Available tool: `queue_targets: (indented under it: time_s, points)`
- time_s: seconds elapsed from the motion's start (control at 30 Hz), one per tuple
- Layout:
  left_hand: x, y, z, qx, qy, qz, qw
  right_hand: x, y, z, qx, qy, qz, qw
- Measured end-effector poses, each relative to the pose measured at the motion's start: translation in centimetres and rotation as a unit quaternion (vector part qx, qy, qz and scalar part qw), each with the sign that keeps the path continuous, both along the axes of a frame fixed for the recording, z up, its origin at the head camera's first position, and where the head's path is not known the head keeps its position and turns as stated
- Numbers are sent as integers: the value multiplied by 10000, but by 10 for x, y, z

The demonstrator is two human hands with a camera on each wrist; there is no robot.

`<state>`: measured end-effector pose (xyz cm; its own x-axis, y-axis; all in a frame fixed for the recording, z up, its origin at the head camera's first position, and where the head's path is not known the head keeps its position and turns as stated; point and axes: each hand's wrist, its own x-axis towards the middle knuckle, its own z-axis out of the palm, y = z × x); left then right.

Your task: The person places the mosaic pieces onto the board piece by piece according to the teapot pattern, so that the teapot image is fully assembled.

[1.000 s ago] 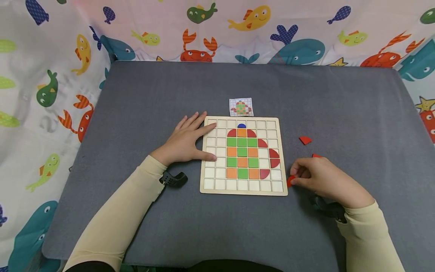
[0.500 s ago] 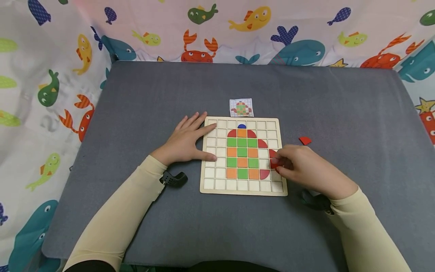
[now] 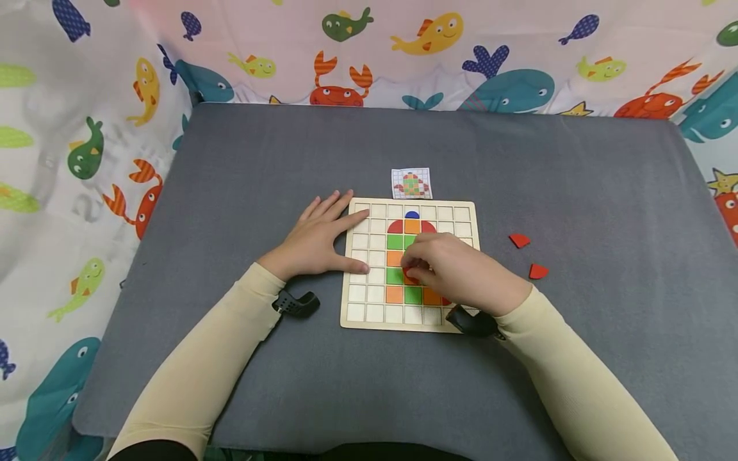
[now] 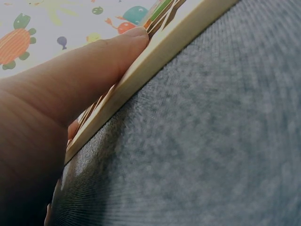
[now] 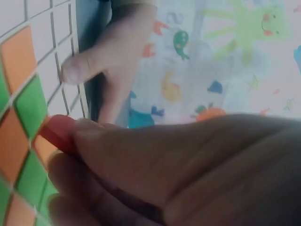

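A square wooden grid board [image 3: 344, 307] lies on the grey table, partly filled with green and orange squares and red rounded pieces, with a blue half-round [image 3: 412, 214] at the top. My left hand [image 3: 317, 237] rests on the board's left side, fingers spread. In the left wrist view its thumb [image 4: 108, 59] lies over the wooden rim. Above the middle of the board, my right hand [image 3: 461, 272] pinches a small red piece [image 5: 59, 134] between thumb and fingers. That hand hides much of the board's right half in the head view.
A small printed card [image 3: 412, 184] with a similar coloured pattern lies just behind the board. Two loose red quarter-round pieces, one farther back [image 3: 519, 240] and one nearer [image 3: 539, 271], lie to the board's right. A fish-patterned cloth [image 3: 277, 38] hangs behind the table.
My right hand has carried the red piece from beside the board's right edge leftward, over the board's middle. The nearer loose red piece is now uncovered. My left hand stays in place.
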<state>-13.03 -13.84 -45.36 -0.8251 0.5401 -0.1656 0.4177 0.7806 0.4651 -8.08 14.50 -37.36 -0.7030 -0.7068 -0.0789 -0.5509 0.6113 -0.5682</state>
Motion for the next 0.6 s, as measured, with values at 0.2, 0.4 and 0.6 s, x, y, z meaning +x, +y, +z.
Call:
queue_targets:
  time_s: [0.2, 0.4, 0.6]
  points:
    - [-1, 0, 2, 38, 19, 50, 10000, -7, -22, -7, -122, 54, 234, 9996]
    - [-2, -2, 2, 170, -182, -33, 9997, -8, -31, -16, -195, -67, 187, 9996]
    - [-3, -3, 2, 393, -272, -23, 9989, -8, -37, -26, -317, -149, 82, 9994]
